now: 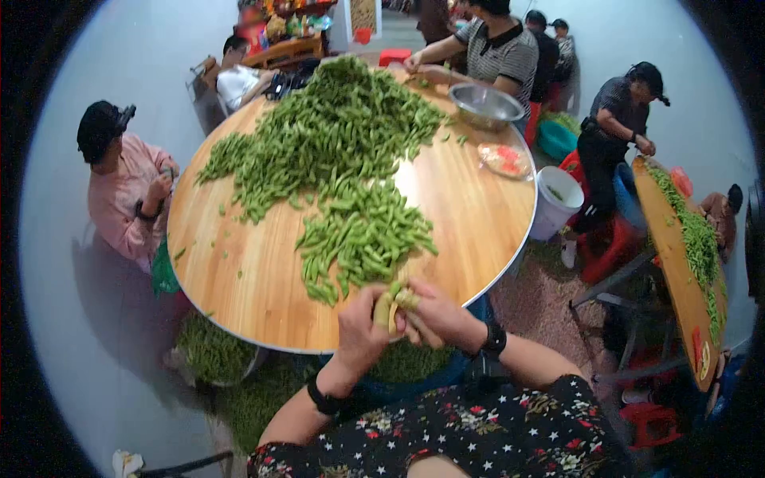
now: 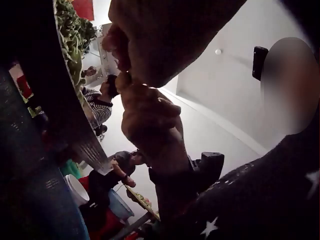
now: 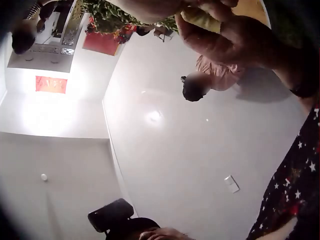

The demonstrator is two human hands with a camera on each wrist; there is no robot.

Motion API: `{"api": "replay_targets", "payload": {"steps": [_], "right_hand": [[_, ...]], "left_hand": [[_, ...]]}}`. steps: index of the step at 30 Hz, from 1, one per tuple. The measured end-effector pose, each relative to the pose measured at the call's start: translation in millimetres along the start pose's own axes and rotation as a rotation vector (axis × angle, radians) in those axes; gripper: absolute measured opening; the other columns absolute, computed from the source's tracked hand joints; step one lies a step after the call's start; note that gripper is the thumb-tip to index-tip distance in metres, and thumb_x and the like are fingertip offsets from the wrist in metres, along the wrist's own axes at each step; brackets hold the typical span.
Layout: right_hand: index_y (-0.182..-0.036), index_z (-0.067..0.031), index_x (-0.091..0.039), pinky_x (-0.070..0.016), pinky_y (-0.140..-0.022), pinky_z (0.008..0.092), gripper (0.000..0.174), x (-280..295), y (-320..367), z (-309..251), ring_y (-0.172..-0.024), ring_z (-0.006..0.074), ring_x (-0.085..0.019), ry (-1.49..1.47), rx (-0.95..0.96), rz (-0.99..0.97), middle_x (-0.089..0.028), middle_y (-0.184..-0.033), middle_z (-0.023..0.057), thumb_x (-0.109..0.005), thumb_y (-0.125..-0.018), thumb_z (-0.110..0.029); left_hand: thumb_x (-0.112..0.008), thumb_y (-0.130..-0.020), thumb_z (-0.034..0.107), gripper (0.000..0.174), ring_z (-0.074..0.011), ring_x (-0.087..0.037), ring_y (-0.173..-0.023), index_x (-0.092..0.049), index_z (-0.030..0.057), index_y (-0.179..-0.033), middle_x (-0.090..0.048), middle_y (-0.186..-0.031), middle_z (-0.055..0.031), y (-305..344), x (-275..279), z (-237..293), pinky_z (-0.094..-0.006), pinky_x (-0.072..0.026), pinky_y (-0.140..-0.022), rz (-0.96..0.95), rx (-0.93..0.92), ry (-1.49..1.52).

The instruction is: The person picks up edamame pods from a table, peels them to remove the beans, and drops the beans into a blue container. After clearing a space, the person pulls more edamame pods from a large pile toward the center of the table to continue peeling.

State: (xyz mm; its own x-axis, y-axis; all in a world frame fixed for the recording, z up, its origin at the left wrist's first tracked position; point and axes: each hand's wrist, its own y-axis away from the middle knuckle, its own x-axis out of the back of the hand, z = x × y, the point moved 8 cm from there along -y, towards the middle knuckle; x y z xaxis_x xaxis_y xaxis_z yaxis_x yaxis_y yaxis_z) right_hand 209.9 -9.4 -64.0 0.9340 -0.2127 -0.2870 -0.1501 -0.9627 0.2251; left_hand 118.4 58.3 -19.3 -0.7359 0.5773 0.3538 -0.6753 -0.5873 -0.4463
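Both hands meet at the near edge of the round table. Between their fingertips is a green pod [image 1: 396,287], pinched by the left hand [image 1: 360,328] and the right hand [image 1: 443,315]. Yellowish coverings wrap some fingers. Just beyond them, loose green pods [image 1: 362,235] spread out from a tall heap of pods on stems [image 1: 319,119]. The left wrist view shows the left hand [image 2: 170,37] dark against the right hand [image 2: 150,117], the pod hidden. In the right wrist view the left hand [image 3: 235,40] shows a yellowish finger covering; the right hand [image 3: 150,6] is cut off above.
The round wooden table [image 1: 255,291] holds a metal bowl [image 1: 486,106] and a wrapped plate [image 1: 504,160] at far right. A white bucket [image 1: 556,203] stands beside it. People sit around; another table [image 1: 665,231] with greens is at right. Stems [image 1: 211,348] lie below.
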Motion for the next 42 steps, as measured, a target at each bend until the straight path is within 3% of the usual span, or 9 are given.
{"api": "replay_targets", "payload": {"steps": [3, 5, 8, 11, 17, 28, 33, 35, 42], "right_hand": [[-0.11, -0.0073, -0.044, -0.0423, -0.036, 0.0252, 0.019, 7.7, -6.8, 2.8, -0.042, 0.0142, -0.053, 0.051, 0.023, 0.045, -0.058, -0.072, 0.0074, -0.041, -0.099, -0.023], [-0.108, -0.0057, -0.045, -0.0444, -0.043, 0.0288, 0.02, 16.2, -9.8, -1.0, -0.05, 0.0167, -0.056, 0.195, 0.07, 0.083, -0.058, -0.073, 0.0081, -0.046, -0.096, -0.022], [-0.101, 0.0003, -0.05, -0.0469, -0.068, 0.0406, 0.03, 25.9, -3.8, -29.7, -0.079, 0.0296, -0.06, 0.678, 0.221, 0.312, -0.058, -0.08, 0.0161, -0.064, -0.083, -0.019], [-0.099, 0.0009, -0.049, -0.0459, -0.068, 0.0422, 0.031, 10.1, 7.7, -57.7, -0.079, 0.0361, -0.057, 0.931, 0.617, 0.363, -0.056, -0.084, 0.0214, -0.065, -0.08, -0.017], [-0.088, 0.0024, -0.049, -0.0435, -0.062, 0.0426, 0.022, 3.5, 2.7, -47.9, -0.069, 0.038, -0.052, 1.019, 0.659, 0.302, -0.048, -0.079, 0.0211, -0.061, -0.073, -0.009], [-0.087, 0.001, -0.049, -0.0445, -0.066, 0.0432, 0.018, 9.3, 4.6, -45.0, -0.076, 0.0398, -0.054, 0.993, 0.641, 0.184, -0.052, -0.077, 0.0212, -0.058, -0.072, -0.004], [-0.087, 0.0002, -0.053, -0.0449, -0.064, 0.0409, 0.012, -2.0, 21.2, -40.8, -0.075, 0.0371, -0.057, 1.036, 0.463, -0.08, -0.054, -0.077, 0.0187, -0.056, -0.075, -0.003], [-0.088, 0.0001, -0.054, -0.0452, -0.064, 0.0417, 0.012, -21.5, 34.0, -27.3, -0.075, 0.0369, -0.057, 1.043, 0.441, -0.404, -0.054, -0.076, 0.0172, -0.056, -0.076, -0.003], [-0.095, -0.0011, -0.052, -0.0463, -0.07, 0.043, 0.016, -14.6, 30.5, -12.4, -0.085, 0.0378, -0.059, 1.047, 0.265, -0.39, -0.059, -0.085, 0.0201, -0.052, -0.09, -0.016]], "left_hand": [[-0.051, -0.089, 0.01, 0.015, -0.0146, -0.062, -0.064, -0.061, 0.0009, -0.097, -0.062, -0.069, -0.0053, 0.6, -10.5, -49.9, -0.0281, -0.0468, -0.058, -0.054, 0.482, 0.335], [-0.05, -0.089, 0.008, 0.017, -0.011, -0.061, -0.064, -0.061, -0.0001, -0.1, -0.064, -0.072, -0.0037, 4.2, -16.7, -64.7, -0.0258, -0.0472, -0.059, -0.059, 0.54, 0.431], [-0.049, -0.085, 0.001, 0.022, -0.0225, -0.065, -0.073, -0.06, -0.0019, -0.105, -0.066, -0.082, -0.0148, -5.8, -9.9, -41.8, -0.0316, -0.0507, -0.067, -0.065, 0.287, 0.113], [-0.05, -0.078, -0.005, 0.031, -0.0342, -0.063, -0.087, -0.058, -0.0031, -0.108, -0.063, -0.095, -0.0227, -9.9, -5.1, -6.6, -0.0372, -0.0505, -0.077, -0.056, -0.018, -0.133], [-0.054, -0.065, -0.01, 0.048, -0.0398, -0.058, -0.096, -0.051, -0.0073, -0.113, -0.059, -0.104, -0.0251, 6.5, -16.2, 8.8, -0.0425, -0.0483, -0.084, -0.166, -0.155, -0.255], [-0.054, -0.075, -0.004, 0.034, -0.0398, -0.059, -0.096, -0.054, -0.005, -0.11, -0.06, -0.103, -0.0242, 9.8, -5.6, 19.9, -0.0408, -0.0493, -0.082, -0.16, -0.086, -0.1], [-0.061, -0.08, 0.005, 0.022, -0.0347, -0.062, -0.09, -0.062, 0.0026, -0.102, -0.062, -0.101, -0.0183, 36.3, 69.3, 8.8, -0.0391, -0.0498, -0.079, -0.457, 0.261, -0.593], [-0.061, -0.081, 0.009, 0.024, -0.0349, -0.061, -0.093, -0.062, 0.0036, -0.104, -0.06, -0.105, -0.0183, 33.1, 88.1, 14.9, -0.04, -0.0489, -0.08, -0.434, 0.196, -0.702], [-0.059, -0.084, 0.017, 0.022, -0.0381, -0.059, -0.089, -0.063, 0.0021, -0.099, -0.062, -0.096, -0.0189, -95.4, 68.4, -15.3, -0.0419, -0.0478, -0.075, -0.336, -0.137, -0.693]]}}
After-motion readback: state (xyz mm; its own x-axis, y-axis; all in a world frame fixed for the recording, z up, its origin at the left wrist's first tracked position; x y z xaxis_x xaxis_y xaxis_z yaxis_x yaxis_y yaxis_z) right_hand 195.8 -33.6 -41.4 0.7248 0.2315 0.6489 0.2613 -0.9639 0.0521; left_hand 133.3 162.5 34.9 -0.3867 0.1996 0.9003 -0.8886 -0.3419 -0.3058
